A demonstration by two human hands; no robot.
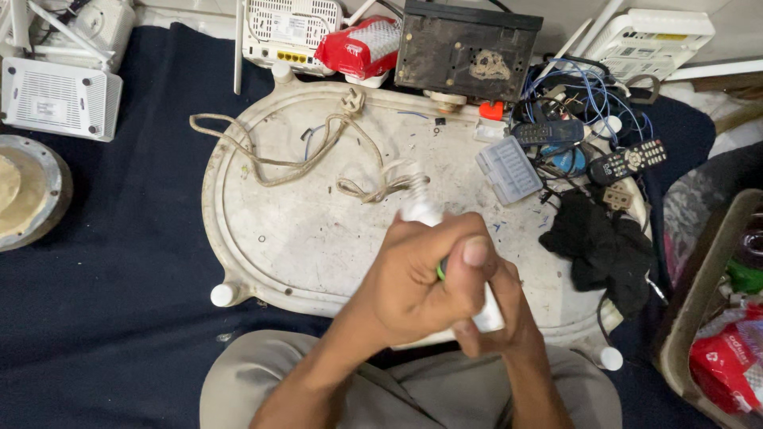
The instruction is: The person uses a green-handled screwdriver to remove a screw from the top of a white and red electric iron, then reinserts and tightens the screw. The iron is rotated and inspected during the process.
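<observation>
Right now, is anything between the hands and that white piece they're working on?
No. Both the left hand and the right hand are already wrapped around the white piece; nothing visible sits between them. The cord lies beyond it on the tray.

Red-white packet (359,46) top centre; red bag (727,359) lower right.

Tray (262,262) lies on cloth (135,262). Cord (318,151) on tray, left of box (509,169). Remotes (588,147) right of box. Routers (290,32) behind tray. Both hands (429,290) over tray's near edge, holding tube (421,210).
</observation>
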